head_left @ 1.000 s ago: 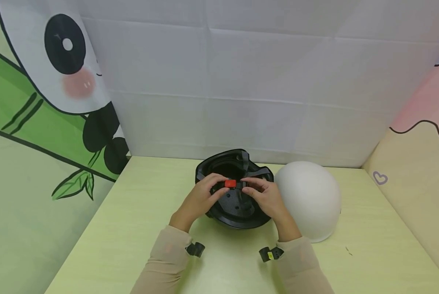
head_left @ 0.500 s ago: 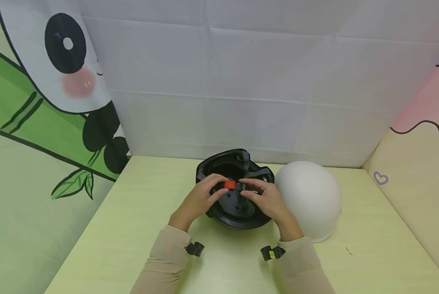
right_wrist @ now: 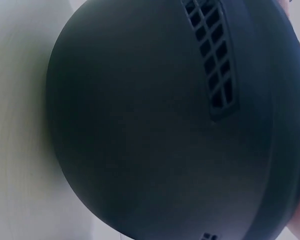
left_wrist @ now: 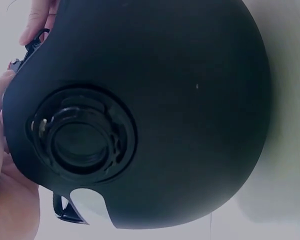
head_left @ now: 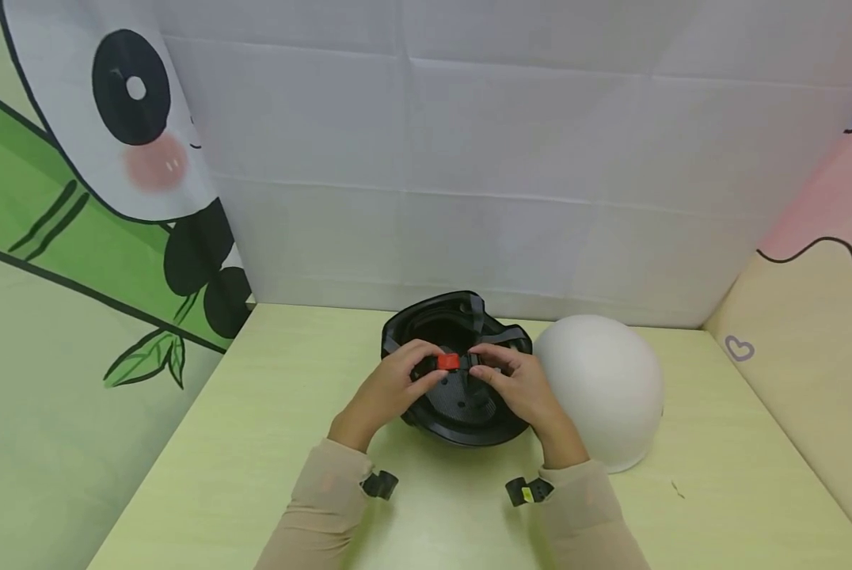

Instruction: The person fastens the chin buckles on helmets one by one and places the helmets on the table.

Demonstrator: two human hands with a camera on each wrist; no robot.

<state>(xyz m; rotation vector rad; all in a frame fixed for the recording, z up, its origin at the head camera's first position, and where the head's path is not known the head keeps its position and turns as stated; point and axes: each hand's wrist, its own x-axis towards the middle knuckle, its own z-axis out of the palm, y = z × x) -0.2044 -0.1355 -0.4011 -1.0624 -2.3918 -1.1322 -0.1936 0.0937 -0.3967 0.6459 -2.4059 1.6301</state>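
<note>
A black helmet (head_left: 462,431) lies upside down on the table, its padded inside facing up. Over its opening, my left hand (head_left: 386,388) pinches the red half of a chin-strap buckle (head_left: 448,362) between thumb and fingers. Facing it, my right hand (head_left: 524,389) pinches the black strap end (head_left: 473,361) right beside the red piece. In the left wrist view the helmet's outer shell (left_wrist: 190,125) fills most of the picture, with a round vent fitting (left_wrist: 80,137) on it. The right wrist view shows a slotted vent (right_wrist: 212,60); the buckle is hidden there.
A smooth white dome (head_left: 597,388), like a helmet shell, stands just right of the black helmet. Both are on a pale yellow table (head_left: 255,443). A white sheet (head_left: 497,182) hangs along the back edge, with printed panels (head_left: 55,261) at the sides.
My right fingers shifted slightly left along the strap, then back right. The red buckle half has moved slightly right. The helmet stays in place.
</note>
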